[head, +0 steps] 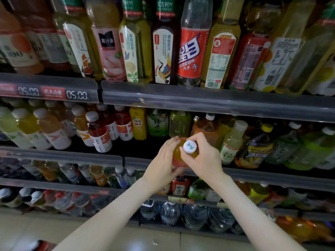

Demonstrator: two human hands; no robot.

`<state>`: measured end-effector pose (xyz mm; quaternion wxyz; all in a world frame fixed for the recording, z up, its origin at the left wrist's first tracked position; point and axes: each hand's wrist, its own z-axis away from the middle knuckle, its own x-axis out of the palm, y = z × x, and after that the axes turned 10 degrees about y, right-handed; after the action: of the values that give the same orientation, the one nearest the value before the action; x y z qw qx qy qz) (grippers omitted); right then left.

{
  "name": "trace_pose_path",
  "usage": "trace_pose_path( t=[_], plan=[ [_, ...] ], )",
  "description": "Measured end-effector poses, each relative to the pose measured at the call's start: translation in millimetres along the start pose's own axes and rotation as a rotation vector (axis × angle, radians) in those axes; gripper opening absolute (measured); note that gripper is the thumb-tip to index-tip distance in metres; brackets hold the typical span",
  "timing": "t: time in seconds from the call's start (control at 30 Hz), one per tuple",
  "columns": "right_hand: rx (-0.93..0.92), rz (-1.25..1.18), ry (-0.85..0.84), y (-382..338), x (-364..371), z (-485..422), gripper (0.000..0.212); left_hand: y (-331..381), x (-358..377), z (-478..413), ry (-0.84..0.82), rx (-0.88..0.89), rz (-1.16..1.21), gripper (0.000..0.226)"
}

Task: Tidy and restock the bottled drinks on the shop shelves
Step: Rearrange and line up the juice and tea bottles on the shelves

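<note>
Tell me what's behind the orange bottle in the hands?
Behind the orange plastic bottle with a white cap stand a green-labelled tea bottle and a big amber bottle. The left hand and right hand cover the shelf right behind it.

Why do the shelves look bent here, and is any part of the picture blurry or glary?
Head view: the wide lens bows the shelf rail and leans the top-row bottles outward; the upper-left bottles are smeared; the white-capped bottle, gripped by the left hand and right hand, is fairly sharp; soft light patches gleam on the floor tiles.
</note>
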<state>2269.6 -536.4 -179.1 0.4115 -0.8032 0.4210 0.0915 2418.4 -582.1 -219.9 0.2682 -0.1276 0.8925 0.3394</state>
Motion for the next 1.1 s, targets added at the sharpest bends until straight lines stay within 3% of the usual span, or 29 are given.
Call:
trace_pose_path(
  t=[0.17,0.3,0.43,0.6,0.77,0.97,1.03,1.1],
  plan=[
    [0.190,-0.028,-0.175,-13.4,-6.0,30.4,0.022,5.4,-9.2,40.5,-0.129,-0.116,0.056,0.082],
    [0.445,-0.065,-0.238,14.9,14.9,90.4,0.024,-17.4,17.0,95.8,-0.336,-0.120,-0.074,0.081],
    [0.595,0.025,-0.502,56.3,51.6,174.8,0.028,-50.0,68.1,175.8,-0.624,-0.402,-0.133,0.086],
    [0.728,0.107,-0.675,153.6,119.7,299.9,0.035,-117.4,154.3,313.3,-0.810,-0.724,-0.225,0.068],
    [0.832,0.166,-0.786,260.7,215.5,448.3,0.024,-183.4,255.9,443.1,-0.883,-1.005,-0.267,0.068],
    [1.055,0.143,-0.802,351.7,290.3,578.5,0.021,-250.3,335.0,540.3,-0.964,-0.958,-0.396,0.073],
    [1.068,0.127,-0.797,365.9,300.4,601.2,0.025,-260.6,353.2,557.5,-1.025,-0.926,-0.431,0.068],
    [1.068,0.149,-0.773,375.8,302.5,614.2,0.016,-262.2,361.5,564.9,-1.074,-0.938,-0.391,0.067]
  ],
)
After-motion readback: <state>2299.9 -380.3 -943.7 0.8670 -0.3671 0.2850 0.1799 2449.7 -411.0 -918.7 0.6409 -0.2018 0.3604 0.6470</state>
